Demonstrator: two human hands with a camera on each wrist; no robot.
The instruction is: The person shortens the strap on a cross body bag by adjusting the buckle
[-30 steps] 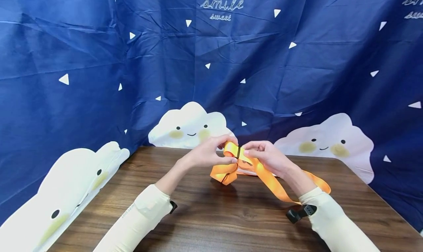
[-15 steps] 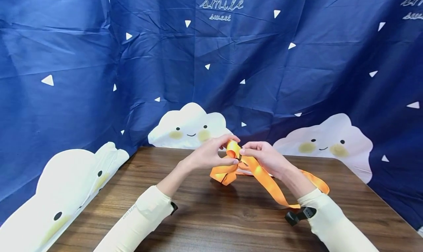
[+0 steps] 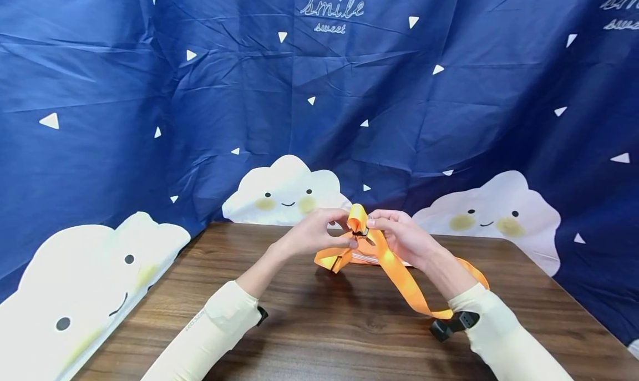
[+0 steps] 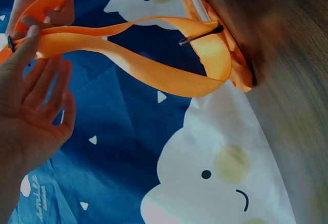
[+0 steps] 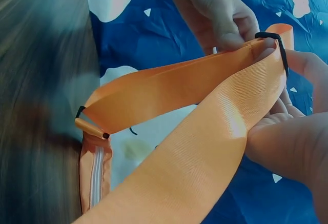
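An orange webbing strap runs up from an orange zippered bag that lies at the back of the table. Both hands hold the strap above the tabletop, around a black slider buckle. My left hand pinches the webbing just left of the buckle, thumb in front. With thumb and fingers, my right hand grips the strap at the buckle's right side. A short strap loop stands up above the buckle. Lower left, a second black buckle joins the strap to the bag.
The brown wood-grain table carries the bag. A blue curtain with white clouds hangs behind and to the left. Black wrist straps sit on the cream sleeves. The strap's slack curves around the right forearm.
The buckle has tipped from upright to nearly flat, and the strap loop now rises above it. My left fingers have come down off the loop's top. The lower buckle has shifted slightly left.
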